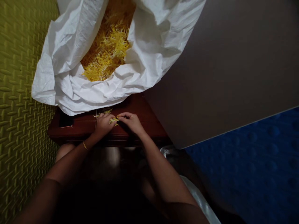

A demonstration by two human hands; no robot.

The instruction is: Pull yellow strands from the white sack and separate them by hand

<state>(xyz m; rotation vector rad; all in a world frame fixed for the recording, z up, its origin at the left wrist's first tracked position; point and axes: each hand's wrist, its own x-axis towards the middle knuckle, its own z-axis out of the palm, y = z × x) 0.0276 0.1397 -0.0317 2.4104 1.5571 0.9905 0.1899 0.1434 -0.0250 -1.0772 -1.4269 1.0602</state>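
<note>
Over a dark red wooden table (pixel 149 124), my two hands nearly meet. My left hand (pixel 104 123), with a yellow bracelet on its wrist, is closed around a small bunch of thin yellow and white strands (pixel 114 120). The thumb and fingers of my right hand (pixel 132 121) pinch at the right end of that bunch; what exactly sits between the fingertips is too small to make out. More loose strands (pixel 106 111) lie just beyond my left hand. A thin pale thread or wire (pixel 96 116) stands out beside its knuckles.
A big white woven sack (pixel 140 74) lies open behind my hands, with a heap of yellow and white strands (pixel 107 56) inside. A dark flat object (pixel 65 120) is at the table's left end. Right is a large grey panel (pixel 221 68); yellow (pixel 21 93) and blue (pixel 257 161) textured surfaces flank me.
</note>
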